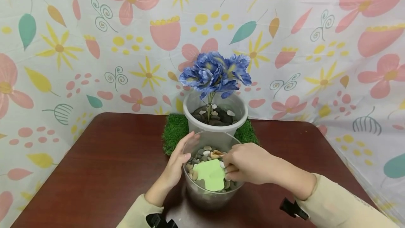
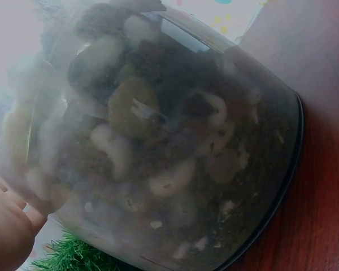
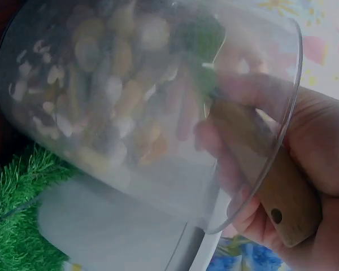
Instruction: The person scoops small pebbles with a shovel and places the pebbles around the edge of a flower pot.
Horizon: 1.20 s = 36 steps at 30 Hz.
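A clear container [image 1: 209, 200] of pebbles [image 1: 200, 154] over dark soil stands on the table in front of me. My left hand [image 1: 173, 168] rests along its left side near the rim, fingers fairly straight. Over the right rim, my right hand [image 1: 254, 163] grips a small garden trowel with a light green blade [image 1: 210, 175]. Its wooden handle [image 3: 265, 175] shows in the right wrist view, with fingers curled round it. The blade lies low over the pebbles inside the container. An orange-brown piece, perhaps a shell [image 1: 216, 154], sits among the stones at the back.
Right behind the container, a pale grey pot [image 1: 205, 127] holds blue artificial flowers [image 1: 215, 73], dark soil and a few pebbles. It stands on a green grass mat [image 1: 175, 133]. The reddish-brown table [image 1: 104, 171] backs onto a flower-patterned cloth [image 1: 123, 73].
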Tool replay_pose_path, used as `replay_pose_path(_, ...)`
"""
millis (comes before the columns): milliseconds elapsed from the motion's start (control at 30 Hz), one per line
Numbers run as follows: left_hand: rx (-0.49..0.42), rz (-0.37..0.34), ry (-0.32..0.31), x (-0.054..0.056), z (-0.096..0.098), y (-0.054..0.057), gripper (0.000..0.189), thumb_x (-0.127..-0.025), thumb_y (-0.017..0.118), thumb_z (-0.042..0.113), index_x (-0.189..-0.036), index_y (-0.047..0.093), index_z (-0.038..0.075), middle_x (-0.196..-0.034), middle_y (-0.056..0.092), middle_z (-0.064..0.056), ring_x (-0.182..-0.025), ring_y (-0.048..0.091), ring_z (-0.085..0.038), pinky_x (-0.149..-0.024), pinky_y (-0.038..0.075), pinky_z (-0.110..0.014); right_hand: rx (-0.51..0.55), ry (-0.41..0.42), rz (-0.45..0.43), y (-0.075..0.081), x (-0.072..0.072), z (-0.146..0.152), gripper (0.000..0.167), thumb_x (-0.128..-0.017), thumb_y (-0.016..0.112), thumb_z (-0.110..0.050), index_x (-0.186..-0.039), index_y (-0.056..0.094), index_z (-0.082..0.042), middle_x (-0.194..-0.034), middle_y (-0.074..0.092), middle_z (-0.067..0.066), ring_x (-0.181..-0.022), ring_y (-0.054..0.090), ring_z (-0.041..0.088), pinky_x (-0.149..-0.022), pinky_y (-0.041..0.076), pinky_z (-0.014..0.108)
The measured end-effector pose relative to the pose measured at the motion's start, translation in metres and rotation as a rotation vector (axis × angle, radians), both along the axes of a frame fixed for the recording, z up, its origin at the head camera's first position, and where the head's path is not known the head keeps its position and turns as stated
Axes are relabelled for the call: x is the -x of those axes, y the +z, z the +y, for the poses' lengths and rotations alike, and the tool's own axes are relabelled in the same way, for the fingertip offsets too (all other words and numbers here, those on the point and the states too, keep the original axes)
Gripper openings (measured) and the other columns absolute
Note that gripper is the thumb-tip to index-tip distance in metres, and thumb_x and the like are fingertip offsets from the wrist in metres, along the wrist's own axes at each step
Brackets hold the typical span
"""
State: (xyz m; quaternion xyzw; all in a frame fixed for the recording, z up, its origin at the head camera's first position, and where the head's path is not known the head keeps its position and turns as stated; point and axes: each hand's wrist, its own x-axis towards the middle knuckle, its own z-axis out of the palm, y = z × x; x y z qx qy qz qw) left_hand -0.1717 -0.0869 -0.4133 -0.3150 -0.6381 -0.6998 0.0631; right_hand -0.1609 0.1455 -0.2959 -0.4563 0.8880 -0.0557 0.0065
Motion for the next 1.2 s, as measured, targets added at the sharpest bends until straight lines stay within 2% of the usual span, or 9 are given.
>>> replay_pose_path(133, 0.017, -0.015, -0.012, 0.000, 0.001, 0.001, 0.060, -0.091, 0.033, 0.012, -0.147, 0.019, -0.005, -0.145, 0.034, -0.029, -0.134, 0.037, -0.030, -0.109, 0.030, -0.042, 0.026, 0.006, -0.034, 0.002, 0.002, 0.007, 0.039, -0.076, 0.072, -0.029, -0.058, 0.037, -0.024, -0.056, 0.022, -0.017, -0.057, 0.023, -0.002, -0.053, 0.021, 0.016)
replay_pose_path(233, 0.030, -0.010, -0.016, 0.000, 0.001, 0.002, 0.060, -0.091, 0.032, 0.011, -0.147, 0.018, -0.005, -0.145, 0.034, -0.028, -0.134, 0.035, -0.039, -0.106, 0.026, -0.058, 0.075, -0.001, -0.096, 0.006, 0.002, 0.014, 0.037, -0.079, 0.071, -0.030, -0.059, 0.040, -0.025, -0.056, 0.024, -0.018, -0.055, 0.024, -0.003, -0.053, 0.023, 0.016)
replay_pose_path(300, 0.031, -0.002, -0.015, 0.001, 0.001, 0.004, 0.060, -0.091, 0.031, 0.010, -0.147, 0.018, -0.006, -0.145, 0.035, -0.029, -0.133, 0.033, -0.044, -0.104, 0.024, -0.063, 0.116, -0.010, -0.141, 0.008, 0.002, 0.018, 0.035, -0.081, 0.071, -0.031, -0.060, 0.042, -0.026, -0.056, 0.025, -0.018, -0.055, 0.027, -0.003, -0.053, 0.026, 0.016)
replay_pose_path(367, 0.033, 0.004, -0.011, 0.001, 0.000, 0.005, 0.059, -0.091, 0.031, 0.010, -0.147, 0.019, -0.005, -0.145, 0.035, -0.029, -0.133, 0.033, -0.046, -0.104, 0.025, -0.061, 0.151, -0.023, -0.172, 0.010, 0.002, 0.022, 0.033, -0.082, 0.069, -0.033, -0.061, 0.045, -0.026, -0.056, 0.026, -0.018, -0.057, 0.029, -0.002, -0.054, 0.028, 0.016)
replay_pose_path(567, 0.026, 0.002, -0.004, 0.002, -0.001, 0.004, 0.058, -0.092, 0.031, 0.013, -0.148, 0.021, -0.002, -0.145, 0.035, -0.028, -0.134, 0.035, -0.038, -0.108, 0.029, -0.041, 0.203, -0.064, -0.191, 0.008, 0.000, 0.026, 0.016, -0.082, 0.069, -0.037, -0.074, 0.057, -0.031, -0.060, 0.036, -0.020, -0.063, 0.038, -0.002, -0.056, 0.034, 0.017)
replay_pose_path(633, 0.019, 0.001, -0.003, 0.002, -0.001, 0.003, 0.058, -0.092, 0.032, 0.014, -0.148, 0.021, -0.002, -0.145, 0.035, -0.029, -0.134, 0.036, -0.035, -0.108, 0.029, -0.043, 0.217, -0.071, -0.187, 0.007, -0.001, 0.027, 0.012, -0.082, 0.069, -0.037, -0.078, 0.060, -0.031, -0.062, 0.039, -0.020, -0.063, 0.039, -0.003, -0.056, 0.035, 0.017)
replay_pose_path(767, 0.011, -0.002, 0.000, 0.002, -0.001, 0.002, 0.059, -0.092, 0.032, 0.013, -0.147, 0.021, -0.004, -0.144, 0.036, -0.029, -0.134, 0.037, -0.033, -0.106, 0.025, -0.057, 0.236, -0.079, -0.175, 0.005, -0.002, 0.027, 0.012, -0.081, 0.070, -0.039, -0.080, 0.061, -0.032, -0.065, 0.041, -0.019, -0.063, 0.039, -0.003, -0.056, 0.036, 0.017)
replay_pose_path(833, 0.014, -0.002, 0.003, 0.002, -0.001, 0.002, 0.059, -0.092, 0.031, 0.013, -0.146, 0.020, -0.005, -0.144, 0.036, -0.029, -0.133, 0.037, -0.032, -0.105, 0.023, -0.060, 0.246, -0.075, -0.170, 0.004, -0.003, 0.027, 0.012, -0.081, 0.070, -0.040, -0.080, 0.062, -0.031, -0.066, 0.042, -0.019, -0.063, 0.039, -0.003, -0.056, 0.036, 0.016)
replay_pose_path(1200, 0.018, 0.014, 0.020, 0.000, -0.001, 0.002, 0.058, -0.092, 0.031, 0.013, -0.145, 0.021, -0.008, -0.142, 0.037, -0.030, -0.132, 0.039, -0.030, -0.106, 0.026, -0.053, 0.291, -0.041, -0.161, 0.002, 0.000, 0.029, 0.010, -0.081, 0.070, -0.038, -0.085, 0.066, -0.030, -0.068, 0.045, -0.020, -0.063, 0.040, -0.004, -0.055, 0.037, 0.015)
